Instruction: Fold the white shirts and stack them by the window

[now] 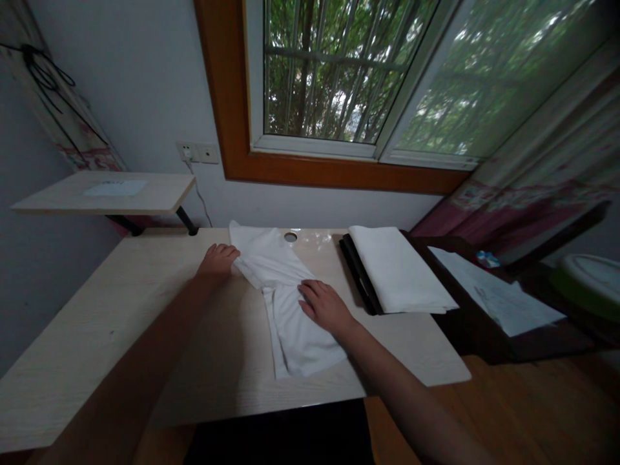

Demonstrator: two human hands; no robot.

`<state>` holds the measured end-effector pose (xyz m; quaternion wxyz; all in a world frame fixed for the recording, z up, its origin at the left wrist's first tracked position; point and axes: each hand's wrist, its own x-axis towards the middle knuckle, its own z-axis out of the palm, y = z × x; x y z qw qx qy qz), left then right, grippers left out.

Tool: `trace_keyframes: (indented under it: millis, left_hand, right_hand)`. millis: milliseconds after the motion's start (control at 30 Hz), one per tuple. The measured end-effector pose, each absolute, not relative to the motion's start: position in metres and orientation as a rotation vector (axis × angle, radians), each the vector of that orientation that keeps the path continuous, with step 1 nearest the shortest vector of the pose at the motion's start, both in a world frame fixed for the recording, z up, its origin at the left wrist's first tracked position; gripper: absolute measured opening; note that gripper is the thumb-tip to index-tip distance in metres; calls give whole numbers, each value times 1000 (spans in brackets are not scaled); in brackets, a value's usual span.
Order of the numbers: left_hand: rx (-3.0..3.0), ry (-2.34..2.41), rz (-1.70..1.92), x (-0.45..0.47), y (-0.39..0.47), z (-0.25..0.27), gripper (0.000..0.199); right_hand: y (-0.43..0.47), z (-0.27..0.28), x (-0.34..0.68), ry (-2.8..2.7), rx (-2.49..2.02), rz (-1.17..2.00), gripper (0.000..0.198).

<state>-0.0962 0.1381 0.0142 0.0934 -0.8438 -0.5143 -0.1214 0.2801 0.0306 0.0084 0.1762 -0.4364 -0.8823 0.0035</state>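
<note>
A white T-shirt (310, 336), partly folded and wrinkled, lies across the middle of a pale wooden desk (203, 361). At its upper left edge, my left hand (220, 258) has its fingers closed on the cloth; the thumb is hidden. My right hand (325, 305) rests on the middle of the shirt, fingers stretched out and a little apart. To the right sits a stack of folded white cloth (400, 271) with a black folded item (361, 274) under its left side.
A raised shelf (159, 190) bearing a paper stands at the back left. Behind the desk are a wall socket (197, 153) and a window (339, 77). A round cable hole (290, 237) lies beyond the shirt. A dark side table (465, 323) with papers stands at right.
</note>
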Motion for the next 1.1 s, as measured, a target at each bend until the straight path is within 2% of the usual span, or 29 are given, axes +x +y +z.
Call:
trace_keyframes:
  millis: [267, 367, 467, 567, 700, 1100]
  left_hand:
    - [-2642, -1394, -217, -118, 62, 25, 18]
    - [-2752, -1536, -112, -127, 36, 26, 21]
    - [-2746, -1628, -255, -134, 23, 22, 27]
    - [-2647, -1636, -418, -141, 20, 10, 39]
    - [-2541, -1712, -415, -157, 23, -9, 50]
    - [-2352, -1922, -235, -215, 28, -15, 55]
  right_hand:
    - [63, 9, 316, -2552, -960, 211, 44]
    - [69, 8, 310, -2592, -948, 173, 49]
    - [71, 8, 299, -2606, -1012, 125, 52]
    - [66, 12, 288, -2579, -1146, 89, 48]
    - [60, 19, 283, -2545, -1280, 68, 41]
    - [115, 14, 256, -2572, -1242, 53, 47]
